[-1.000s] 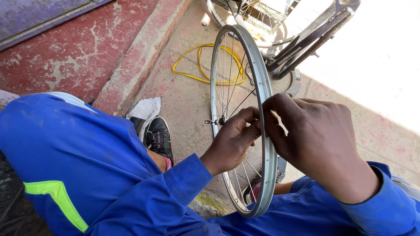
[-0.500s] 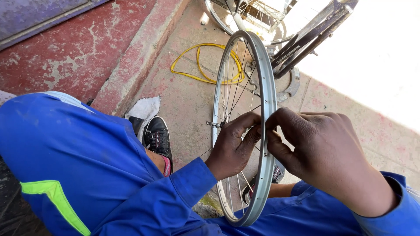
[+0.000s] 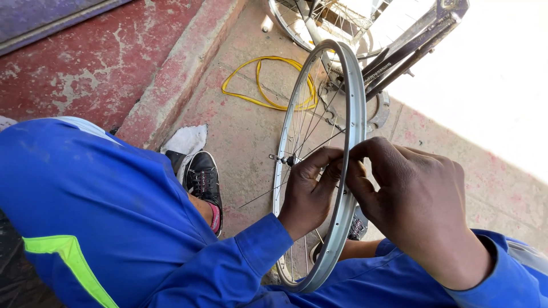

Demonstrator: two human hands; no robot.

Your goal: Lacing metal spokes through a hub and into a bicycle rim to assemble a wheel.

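A silver bicycle wheel rim (image 3: 355, 97) with thin spokes and a small hub (image 3: 283, 160) stands upright between my knees. My left hand (image 3: 308, 188) reaches through the spokes from the left side and its fingertips press on the rim's inner edge. My right hand (image 3: 414, 199) comes from the right, thumb and forefinger pinched at the same spot on the rim, around a spoke end. Whatever small part sits between the fingertips is hidden. Both arms wear blue overall sleeves.
A yellow cable loop (image 3: 268, 82) lies on the concrete beyond the wheel. A bicycle frame (image 3: 408, 43) with another wheel stands at the top. My black shoe (image 3: 204, 179) and a white rag (image 3: 185, 142) rest beside a red painted kerb (image 3: 165, 74).
The wheel has shifted slightly right and up in view. Both hands stay pinched at the rim, with the fingers drawn closer together than a second ago.
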